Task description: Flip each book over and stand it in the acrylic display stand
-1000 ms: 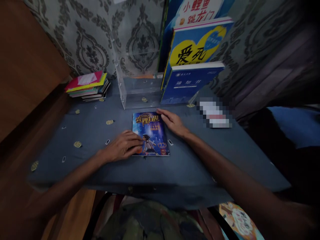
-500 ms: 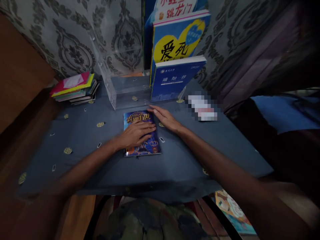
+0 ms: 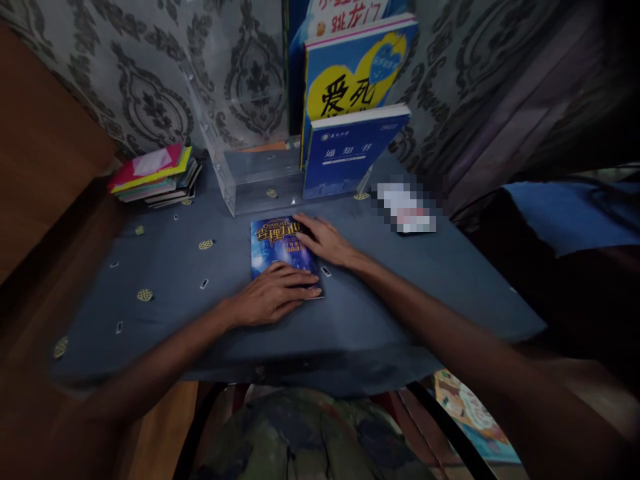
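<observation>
- We lay our left hand [image 3: 275,293] flat across the near end of the small blue book [image 3: 270,250], which is on the tabletop [image 3: 360,327].
- We rest our right hand [image 3: 327,241] on its far right corner, fingers stretched out, our two hands apart.
- Past it, we see a clear stand [image 3: 255,193] with tall books [image 3: 353,153] in it.

Single head-worn view, facing forward and down; table [image 3: 165,267] close below
</observation>
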A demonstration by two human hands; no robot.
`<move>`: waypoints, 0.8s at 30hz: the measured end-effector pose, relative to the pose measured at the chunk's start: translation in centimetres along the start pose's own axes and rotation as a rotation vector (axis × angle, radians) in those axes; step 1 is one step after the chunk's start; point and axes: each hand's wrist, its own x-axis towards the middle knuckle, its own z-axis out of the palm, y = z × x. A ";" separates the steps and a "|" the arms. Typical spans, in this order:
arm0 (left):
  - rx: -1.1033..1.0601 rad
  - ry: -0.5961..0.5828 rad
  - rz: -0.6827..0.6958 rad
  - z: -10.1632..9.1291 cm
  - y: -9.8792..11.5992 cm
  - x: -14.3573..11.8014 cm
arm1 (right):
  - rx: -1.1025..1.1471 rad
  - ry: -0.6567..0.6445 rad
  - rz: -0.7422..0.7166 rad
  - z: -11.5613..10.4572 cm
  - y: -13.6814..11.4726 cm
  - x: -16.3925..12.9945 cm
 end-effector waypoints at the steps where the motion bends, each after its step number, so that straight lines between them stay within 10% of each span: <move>1: 0.006 0.003 -0.005 0.0 0.0 0.0 | -0.033 -0.016 -0.007 0.2 -0.3 -0.1; 24: -0.047 0.264 0.035 1.3 -0.2 -0.3 | -0.066 -0.027 -0.145 0.2 -4.3 -11.8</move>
